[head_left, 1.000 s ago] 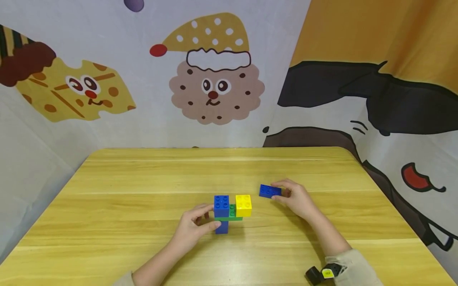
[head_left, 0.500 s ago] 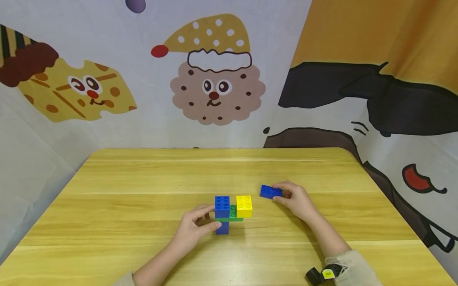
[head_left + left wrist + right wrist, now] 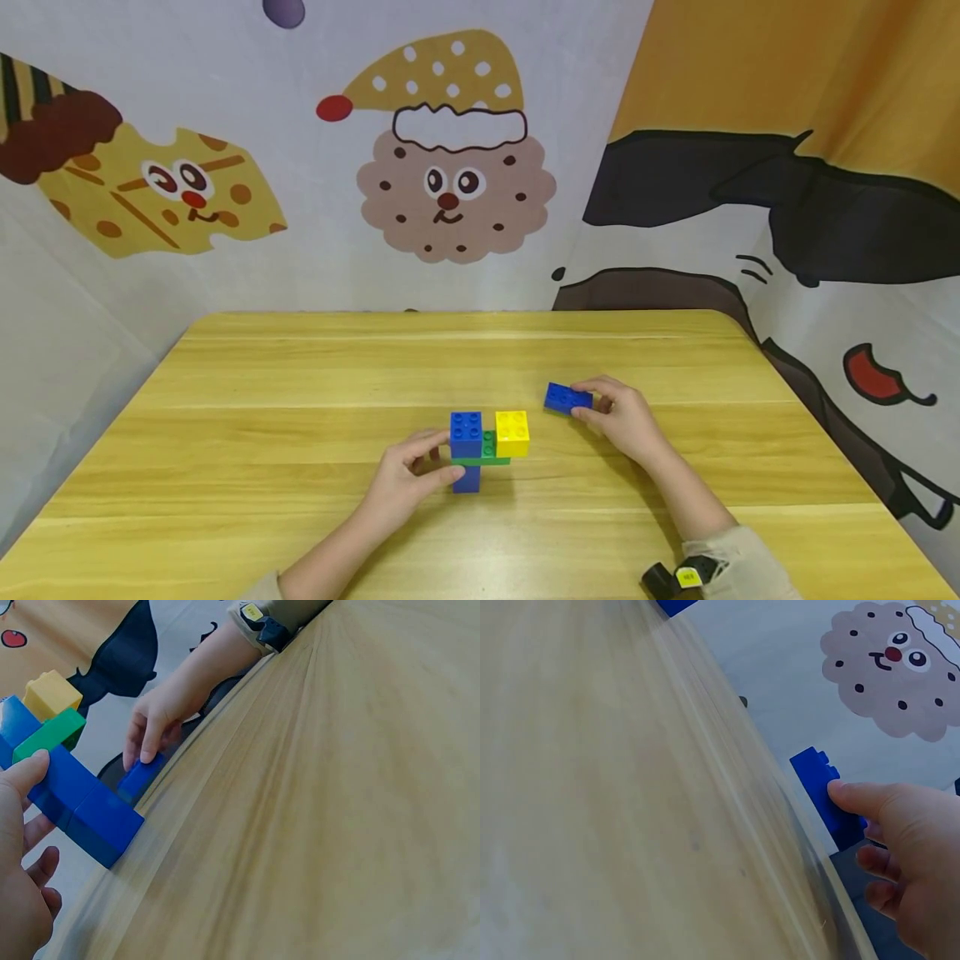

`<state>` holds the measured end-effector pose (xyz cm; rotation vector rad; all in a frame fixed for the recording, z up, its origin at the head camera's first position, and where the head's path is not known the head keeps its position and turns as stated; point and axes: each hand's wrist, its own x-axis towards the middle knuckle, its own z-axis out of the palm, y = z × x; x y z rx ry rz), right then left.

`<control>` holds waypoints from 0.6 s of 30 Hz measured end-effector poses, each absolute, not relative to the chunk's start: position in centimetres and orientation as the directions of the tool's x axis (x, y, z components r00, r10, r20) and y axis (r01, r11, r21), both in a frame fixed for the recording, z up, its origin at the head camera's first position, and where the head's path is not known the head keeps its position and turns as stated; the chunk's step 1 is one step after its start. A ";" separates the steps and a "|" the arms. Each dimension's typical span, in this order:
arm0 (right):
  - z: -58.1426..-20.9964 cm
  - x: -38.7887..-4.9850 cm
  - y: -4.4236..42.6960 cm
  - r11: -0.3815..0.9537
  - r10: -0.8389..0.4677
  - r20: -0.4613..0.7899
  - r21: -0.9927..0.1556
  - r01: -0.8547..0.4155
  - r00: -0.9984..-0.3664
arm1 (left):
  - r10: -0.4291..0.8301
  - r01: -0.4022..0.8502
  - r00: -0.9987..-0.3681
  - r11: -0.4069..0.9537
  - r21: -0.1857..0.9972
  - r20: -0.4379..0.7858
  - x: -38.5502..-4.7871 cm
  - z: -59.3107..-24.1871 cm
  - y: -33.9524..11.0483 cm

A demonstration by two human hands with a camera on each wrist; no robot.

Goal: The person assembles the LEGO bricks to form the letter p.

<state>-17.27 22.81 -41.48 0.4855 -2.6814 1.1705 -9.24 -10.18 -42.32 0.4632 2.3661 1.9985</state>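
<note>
In the head view my left hand (image 3: pixel 405 471) holds a small building-block tower from its left side. Under the green brick (image 3: pixel 51 736) stand blue bricks (image 3: pixel 94 806), stacked down to the table. On top of the green one sit a blue square brick (image 3: pixel 466 434) at the left and a yellow square brick (image 3: pixel 512 433) at the right, with green studs showing between. To the tower's right and farther back, my right hand (image 3: pixel 621 417) pinches a longer blue brick (image 3: pixel 566 398) by its right end, between thumb and fingers. Its studs face up, slightly tilted.
A wooden table (image 3: pixel 315 367) lies under both hands. Behind it hangs a cloth (image 3: pixel 285 283) printed with cartoon figures. A black wrist device (image 3: pixel 678 575) with a yellow label is on the right sleeve.
The right hand has raised and tilted the longer blue brick a little. My left hand and the tower stay where they were.
</note>
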 end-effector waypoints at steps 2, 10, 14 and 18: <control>-41.3 -17.2 22.7 0.639 -0.219 0.289 -0.679 -0.361 -0.932 | 0.233 0.222 -0.955 0.136 0.966 0.186 -9.2 -42.3 -10.2; -40.3 -17.0 22.4 0.638 -0.209 0.317 -0.673 -0.375 -0.925 | 0.235 0.208 -0.956 0.124 0.970 0.175 -9.1 -41.9 -10.2; -39.8 -16.7 22.1 0.636 -0.210 0.330 -0.669 -0.386 -0.920 | 0.235 0.209 -0.956 0.121 0.970 0.177 -9.1 -41.9 -10.2; -39.2 -16.4 21.7 0.626 -0.206 0.343 -0.674 -0.393 -0.916 | 0.237 0.211 -0.955 0.124 0.970 0.177 -9.2 -41.9 -10.2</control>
